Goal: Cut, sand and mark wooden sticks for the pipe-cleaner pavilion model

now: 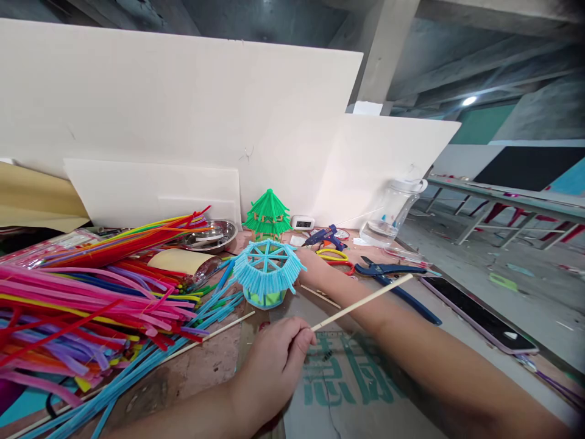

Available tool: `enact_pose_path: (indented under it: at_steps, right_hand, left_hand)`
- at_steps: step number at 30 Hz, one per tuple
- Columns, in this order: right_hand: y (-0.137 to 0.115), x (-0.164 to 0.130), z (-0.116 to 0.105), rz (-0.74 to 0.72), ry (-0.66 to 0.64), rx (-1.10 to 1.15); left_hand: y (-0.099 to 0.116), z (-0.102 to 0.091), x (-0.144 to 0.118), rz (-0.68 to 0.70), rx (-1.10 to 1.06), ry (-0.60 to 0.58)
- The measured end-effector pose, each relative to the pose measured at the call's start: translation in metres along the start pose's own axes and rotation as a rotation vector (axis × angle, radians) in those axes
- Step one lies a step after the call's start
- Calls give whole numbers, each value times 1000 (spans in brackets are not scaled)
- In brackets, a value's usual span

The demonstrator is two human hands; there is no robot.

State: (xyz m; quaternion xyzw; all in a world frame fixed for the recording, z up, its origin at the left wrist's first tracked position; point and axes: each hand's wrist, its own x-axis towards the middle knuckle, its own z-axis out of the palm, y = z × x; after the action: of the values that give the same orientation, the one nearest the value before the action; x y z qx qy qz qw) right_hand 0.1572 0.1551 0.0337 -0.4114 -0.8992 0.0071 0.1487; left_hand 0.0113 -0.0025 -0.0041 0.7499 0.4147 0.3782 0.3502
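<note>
My left hand (274,363) is low in the middle, closed on the near end of a thin wooden stick (365,300) that slants up to the right over my right forearm. My right hand (309,262) reaches in from the lower right to the back of a small blue pipe-cleaner pavilion (267,271) with a green base. It grips the pavilion's far side, and its fingers are hidden behind the fringed roof.
A heap of coloured pipe cleaners (91,292) fills the left. Behind stand a green pavilion (267,213), a metal bowl (212,235), a glue gun (325,236) and a plastic jar (392,210). Blue pliers (395,277) and a phone (479,314) lie right. White boards (183,110) back the table.
</note>
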Motion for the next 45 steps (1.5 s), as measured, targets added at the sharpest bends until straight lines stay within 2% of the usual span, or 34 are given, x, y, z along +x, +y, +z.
enact_pose_path:
  at_steps: [3, 6, 8, 10, 14, 17, 19, 23, 26, 31, 35, 39, 42, 45]
  right_hand:
    - [13, -28, -10, 68, 80, 30]
    - [27, -68, -19, 169, 148, 94]
    - [27, -97, -23, 215, 170, 156]
    - [17, -123, -25, 233, 177, 276]
    - [-27, -156, -28, 238, 264, 631]
    - [-52, -158, -26, 176, 290, 597]
    - [-57, -150, -22, 131, 272, 556]
    - [-50, -135, -12, 147, 316, 483]
    - [-47, -134, -7, 128, 374, 408]
    - [-48, -140, -4, 83, 332, 376]
    - [-47, -139, -3, 110, 340, 548]
    - [-46, -135, -5, 251, 400, 827]
    - [-46, -131, -9, 358, 304, 1032]
    - [-49, -129, -19, 362, 221, 1085]
  left_hand:
    - [-2, -1, 1, -18, -24, 24]
    - [-3, -1, 3, -44, -54, 52]
    - [-3, -2, 5, -62, -73, 72]
    - [-3, -2, 7, -77, -86, 94]
    - [-3, -2, 9, -94, -89, 111]
    - [-2, -3, 7, -90, -77, 93]
    - [-1, -4, 7, -87, -62, 87]
    - [1, -4, 6, -77, -34, 76]
    - [1, -4, 7, -69, -35, 44]
    - [0, -2, 9, -79, -38, 13]
    - [1, -3, 8, -84, -33, 12]
    - [0, -4, 8, -83, -35, 36]
    - [0, -4, 8, -66, -36, 29]
    - [3, -4, 6, -35, -45, 8]
